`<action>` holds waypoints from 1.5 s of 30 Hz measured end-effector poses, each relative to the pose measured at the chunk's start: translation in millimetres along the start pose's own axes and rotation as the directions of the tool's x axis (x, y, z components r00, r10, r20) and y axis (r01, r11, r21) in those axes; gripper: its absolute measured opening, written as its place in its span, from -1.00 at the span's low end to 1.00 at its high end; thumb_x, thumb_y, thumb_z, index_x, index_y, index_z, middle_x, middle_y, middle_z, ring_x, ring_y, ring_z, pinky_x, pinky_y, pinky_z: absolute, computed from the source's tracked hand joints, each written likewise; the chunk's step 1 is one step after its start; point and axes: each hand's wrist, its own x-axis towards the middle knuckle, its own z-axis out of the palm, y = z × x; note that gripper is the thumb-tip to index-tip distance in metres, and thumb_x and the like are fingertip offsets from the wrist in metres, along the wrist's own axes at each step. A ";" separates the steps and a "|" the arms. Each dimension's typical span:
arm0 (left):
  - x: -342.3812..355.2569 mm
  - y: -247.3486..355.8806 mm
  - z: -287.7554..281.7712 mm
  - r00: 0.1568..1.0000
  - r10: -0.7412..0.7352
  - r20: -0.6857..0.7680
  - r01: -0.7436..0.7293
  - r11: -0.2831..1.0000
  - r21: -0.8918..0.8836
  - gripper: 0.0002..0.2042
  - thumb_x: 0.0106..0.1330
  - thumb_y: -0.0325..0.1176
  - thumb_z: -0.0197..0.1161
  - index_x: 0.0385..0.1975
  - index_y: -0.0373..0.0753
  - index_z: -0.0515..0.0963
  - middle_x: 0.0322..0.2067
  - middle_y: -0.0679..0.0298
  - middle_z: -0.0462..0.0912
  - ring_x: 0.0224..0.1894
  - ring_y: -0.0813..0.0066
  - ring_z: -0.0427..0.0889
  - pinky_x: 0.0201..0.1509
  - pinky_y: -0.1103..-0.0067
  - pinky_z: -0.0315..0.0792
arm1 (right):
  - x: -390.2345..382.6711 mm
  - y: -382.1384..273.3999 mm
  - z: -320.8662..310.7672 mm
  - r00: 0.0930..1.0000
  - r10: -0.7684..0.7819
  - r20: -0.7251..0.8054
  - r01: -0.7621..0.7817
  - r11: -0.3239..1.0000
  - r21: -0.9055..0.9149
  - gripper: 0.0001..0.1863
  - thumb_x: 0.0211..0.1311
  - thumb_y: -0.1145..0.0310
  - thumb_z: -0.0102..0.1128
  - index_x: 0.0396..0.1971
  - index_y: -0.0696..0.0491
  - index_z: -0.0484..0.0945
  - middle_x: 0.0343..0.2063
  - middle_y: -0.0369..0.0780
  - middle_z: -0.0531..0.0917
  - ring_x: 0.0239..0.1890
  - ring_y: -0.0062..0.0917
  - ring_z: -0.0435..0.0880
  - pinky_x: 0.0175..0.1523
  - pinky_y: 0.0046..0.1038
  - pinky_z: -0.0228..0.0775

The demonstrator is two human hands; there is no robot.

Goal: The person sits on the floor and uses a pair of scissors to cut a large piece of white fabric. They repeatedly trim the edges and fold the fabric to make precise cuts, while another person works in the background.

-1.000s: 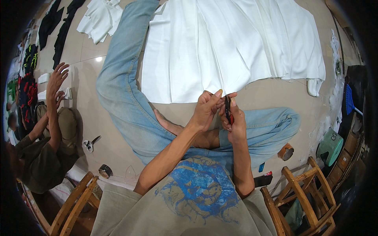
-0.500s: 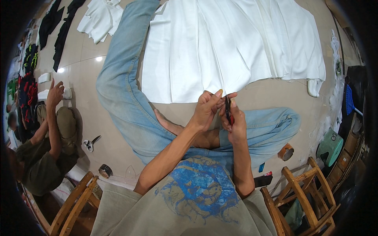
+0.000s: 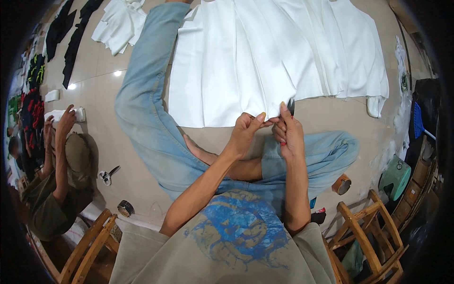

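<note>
The left hand pinched the white cloth by its near edge, fingertips together; the right hand clasped dark-bladed snips, thumb at that edge. The cloth lay spread across the floor. A slipping pinch, I thought, could make them nick it.
</note>
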 end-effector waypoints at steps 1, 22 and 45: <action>-0.1 -9.3 -7.6 0.999 0.001 -0.047 0.002 0.998 0.059 -0.66 0.54 -0.15 0.22 -0.30 -0.37 0.52 -0.32 0.18 0.70 -0.07 0.47 0.68 0.15 0.57 0.48 | 0.4 3.8 1.1 1.000 0.004 0.017 -0.004 0.999 0.043 -0.58 0.39 0.19 0.37 -0.59 -0.13 0.34 -0.74 -0.52 0.23 -0.75 -0.83 0.12 -0.64 -0.65 -0.11; 1.6 0.5 -11.9 0.998 0.061 0.032 -0.067 0.962 0.265 -0.62 0.54 -0.16 0.19 -0.21 -0.43 0.71 -0.27 0.19 0.78 -0.20 0.54 0.65 0.00 0.55 0.49 | -40.5 29.7 -5.5 0.971 -0.216 -0.102 0.199 0.968 -0.150 -0.36 0.64 -0.13 -0.24 -0.30 0.14 0.61 -0.67 -0.45 0.32 -0.65 -0.79 0.19 -0.56 -0.63 -0.05; -5.4 17.8 0.8 1.000 -0.008 -0.021 0.011 0.983 0.184 -0.59 0.55 -0.14 0.22 -0.45 -0.35 0.70 -0.52 0.36 0.68 -0.40 0.74 0.54 -0.18 0.68 0.51 | -41.2 42.9 -0.8 0.976 -0.183 0.115 0.204 0.956 -0.213 -0.43 0.61 -0.09 -0.08 -0.08 0.15 0.65 -0.53 -0.40 0.53 -0.59 -0.80 0.31 -0.56 -0.69 0.01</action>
